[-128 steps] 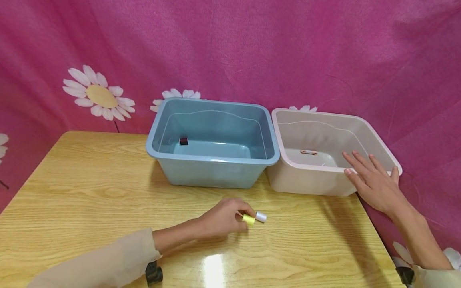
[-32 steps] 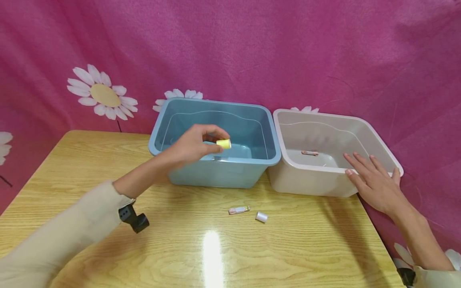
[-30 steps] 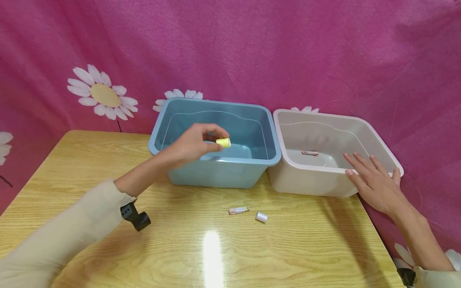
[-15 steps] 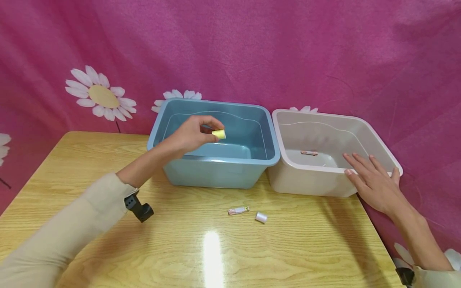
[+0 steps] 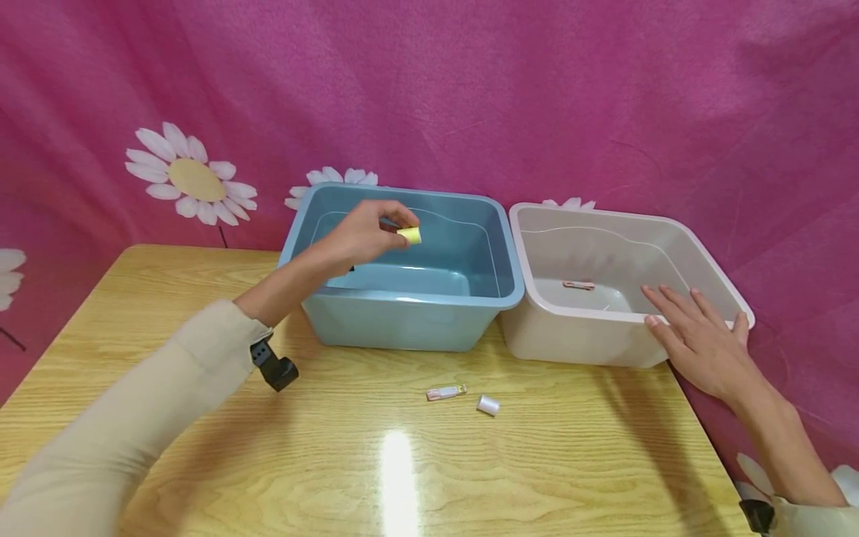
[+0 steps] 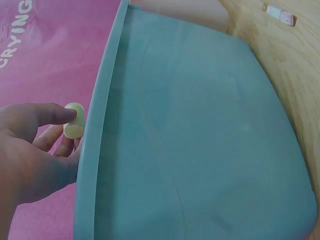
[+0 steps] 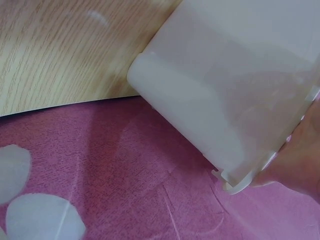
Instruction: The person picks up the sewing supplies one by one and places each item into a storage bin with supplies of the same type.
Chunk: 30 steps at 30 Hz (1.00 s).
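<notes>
In the head view my left hand (image 5: 367,230) pinches a yellow thread spool (image 5: 410,236) between thumb and fingers, above the inside of the blue bin (image 5: 409,300). The left wrist view shows the thumb on the spool (image 6: 74,120), beside the bin's rim. My right hand (image 5: 705,354) rests with spread, straight fingers over the front right rim of the beige bin (image 5: 570,335). On the table lie a white thread spool (image 5: 488,405) and a small, narrow pinkish piece with a pale band (image 5: 446,392).
A similar small pinkish piece (image 5: 579,285) lies on the beige bin's floor. Part of a dark item (image 5: 352,268) shows behind my left wrist in the blue bin. The bins stand side by side at the back of the wooden table (image 5: 322,462), before a pink flowered cloth (image 5: 429,97).
My left hand picked the yellow spool up from beside the white one and carried it over the blue bin. It has since shifted slightly farther back. My right hand has stayed put.
</notes>
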Available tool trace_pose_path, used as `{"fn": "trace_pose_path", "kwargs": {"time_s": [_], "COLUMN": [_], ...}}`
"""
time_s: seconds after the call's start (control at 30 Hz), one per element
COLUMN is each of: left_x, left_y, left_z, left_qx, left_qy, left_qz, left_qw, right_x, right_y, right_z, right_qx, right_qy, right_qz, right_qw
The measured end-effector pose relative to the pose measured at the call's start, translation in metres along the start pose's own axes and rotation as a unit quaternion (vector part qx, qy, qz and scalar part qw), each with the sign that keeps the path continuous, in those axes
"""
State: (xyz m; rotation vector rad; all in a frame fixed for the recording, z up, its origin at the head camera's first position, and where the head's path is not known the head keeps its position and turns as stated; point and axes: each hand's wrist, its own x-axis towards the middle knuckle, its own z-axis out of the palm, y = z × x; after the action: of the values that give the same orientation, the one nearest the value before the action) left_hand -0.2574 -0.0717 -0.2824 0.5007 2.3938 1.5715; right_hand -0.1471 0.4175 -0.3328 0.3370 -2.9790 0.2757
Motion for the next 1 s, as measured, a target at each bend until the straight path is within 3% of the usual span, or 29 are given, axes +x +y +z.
{"fn": "trace_pose_path", "kwargs": {"time_s": [0.33, 0.7, 1.0], "left_x": [0.014, 0.034, 0.046], "left_y": [0.000, -0.001, -0.006], "left_z": [-0.001, -0.003, -0.002], "left_qx": [0.037, 0.048, 0.045], "left_qy": [0.007, 0.004, -0.007], "left_qz": [-0.003, -0.013, -0.040], "left_qw": [0.9993, 0.9987, 0.9982], "right_x": [-0.001, -0.002, -0.001], "right_y": [0.002, 0.001, -0.001], "right_z": [0.000, 0.000, -0.002], "right_qx": [-0.004, 0.010, 0.011], "right_qy": [0.002, -0.006, -0.010], "right_qz": [0.000, 0.003, 0.004], "right_qw": [1.000, 1.000, 1.000]}}
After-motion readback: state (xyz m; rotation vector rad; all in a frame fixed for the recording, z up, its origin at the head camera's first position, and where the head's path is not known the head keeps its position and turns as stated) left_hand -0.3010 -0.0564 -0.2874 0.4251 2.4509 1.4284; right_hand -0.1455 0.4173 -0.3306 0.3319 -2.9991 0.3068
